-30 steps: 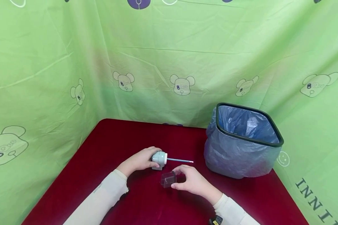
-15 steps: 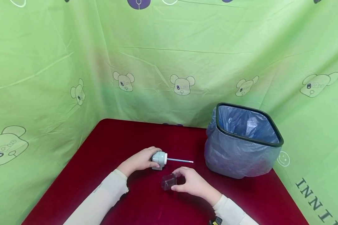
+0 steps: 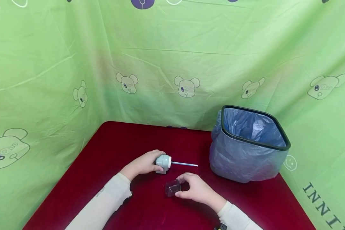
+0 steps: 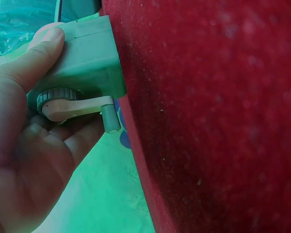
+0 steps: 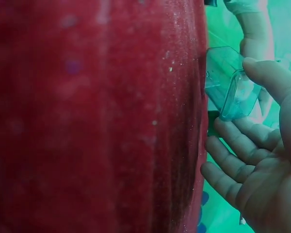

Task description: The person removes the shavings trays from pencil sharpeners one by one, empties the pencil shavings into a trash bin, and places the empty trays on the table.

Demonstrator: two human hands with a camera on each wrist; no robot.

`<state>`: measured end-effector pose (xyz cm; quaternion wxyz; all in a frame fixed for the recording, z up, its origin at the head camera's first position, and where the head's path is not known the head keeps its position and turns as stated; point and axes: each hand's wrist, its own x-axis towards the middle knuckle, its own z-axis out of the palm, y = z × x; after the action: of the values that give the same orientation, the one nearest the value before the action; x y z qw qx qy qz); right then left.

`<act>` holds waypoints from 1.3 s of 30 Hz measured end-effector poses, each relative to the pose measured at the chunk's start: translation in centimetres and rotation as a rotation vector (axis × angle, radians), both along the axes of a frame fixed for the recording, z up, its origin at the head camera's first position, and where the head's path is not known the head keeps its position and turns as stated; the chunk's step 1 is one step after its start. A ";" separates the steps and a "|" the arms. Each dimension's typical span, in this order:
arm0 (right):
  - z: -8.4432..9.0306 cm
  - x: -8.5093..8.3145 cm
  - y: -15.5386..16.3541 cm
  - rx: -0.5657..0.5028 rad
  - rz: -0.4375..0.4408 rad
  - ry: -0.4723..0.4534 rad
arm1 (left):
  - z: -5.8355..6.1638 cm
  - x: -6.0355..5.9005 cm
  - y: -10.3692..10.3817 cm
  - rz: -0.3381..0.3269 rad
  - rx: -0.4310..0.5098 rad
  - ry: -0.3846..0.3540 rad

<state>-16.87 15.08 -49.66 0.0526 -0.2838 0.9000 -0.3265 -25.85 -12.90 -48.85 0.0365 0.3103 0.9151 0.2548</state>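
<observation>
My left hand (image 3: 145, 163) grips a pale green pencil sharpener (image 3: 162, 163) resting on the red table. A blue pencil (image 3: 184, 164) sticks out of its white front toward the right. In the left wrist view the sharpener's crank handle (image 4: 82, 107) shows, with the thumb over the green body (image 4: 89, 56). Nearer the person, my right hand (image 3: 196, 188) pinches a clear plastic shavings box (image 3: 172, 188) by one end, between thumb and fingers. The right wrist view shows this see-through box (image 5: 230, 82) at the table surface, apart from the sharpener; the other fingers are spread below it.
A bin with a black rim (image 3: 256, 144) and a bluish plastic liner (image 3: 244, 163) stands at the right back of the red table (image 3: 126, 137). A green curtain (image 3: 155, 57) printed with bear heads hangs behind and along both sides.
My right hand has lowered the clear shavings box slightly toward the person. The left hand, sharpener and pencil stay in place.
</observation>
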 end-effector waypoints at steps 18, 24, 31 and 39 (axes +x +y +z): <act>0.2 0.1 0.2 0.080 0.005 0.082 | -0.2 -0.2 0.0 -0.008 -0.008 0.009; 0.4 0.0 0.3 0.121 0.012 0.101 | 0.1 -0.1 0.1 0.004 -0.007 -0.003; 0.4 -0.1 0.6 0.148 0.010 0.114 | 0.2 -0.1 0.1 0.009 -0.004 -0.013; 0.4 0.2 0.8 0.159 0.015 0.136 | -0.2 -0.2 0.1 0.002 0.001 -0.006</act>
<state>-16.68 15.84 -49.21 0.0161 -0.3071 0.9224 -0.2337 -26.01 -12.84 -49.00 0.0385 0.3089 0.9151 0.2563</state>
